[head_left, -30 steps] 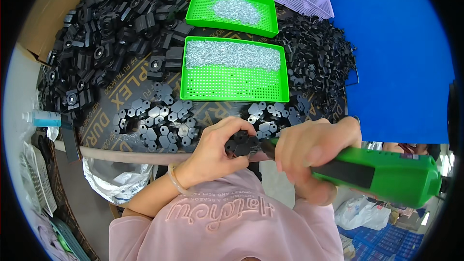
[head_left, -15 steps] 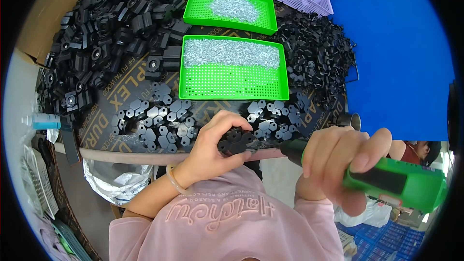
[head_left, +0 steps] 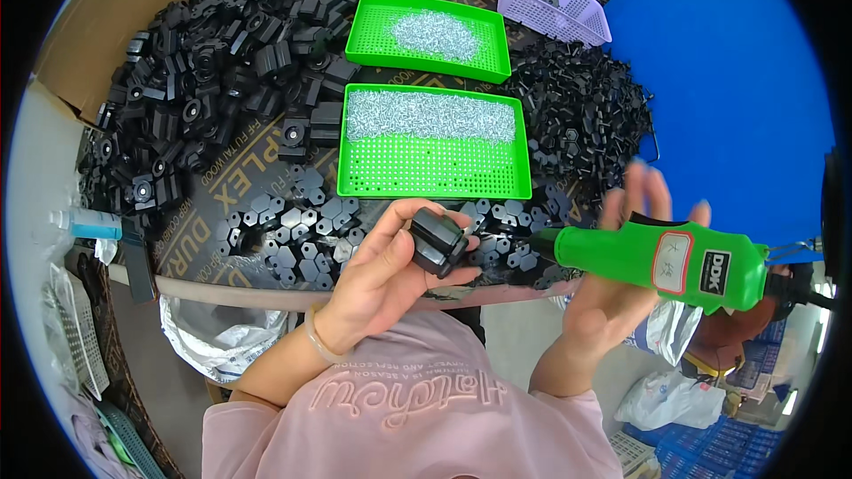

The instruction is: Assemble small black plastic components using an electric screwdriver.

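My left hand (head_left: 382,275) holds a small black plastic part (head_left: 437,242) between thumb and fingers, just above the table's front edge. A green electric screwdriver (head_left: 661,262) lies across the palm of my right hand (head_left: 612,288), its tip pointing left toward the black part, a short gap away. The fingers of that hand are spread loosely around the tool. In front of both hands stands a green perforated tray (head_left: 435,170) with a band of small silver screws (head_left: 430,115) along its far side.
A second green tray (head_left: 373,31) of screws sits behind the first. Heaps of black plastic parts (head_left: 204,89) fill the left of the table, more (head_left: 577,111) on the right, flat hexagonal pieces (head_left: 293,231) near the front. A purple basket (head_left: 555,0) and a blue board (head_left: 737,98) stand at right.
The screwdriver has drawn back from the black part and swung to the right. My right hand's fingers have loosened around it. My left hand has turned the part upward.
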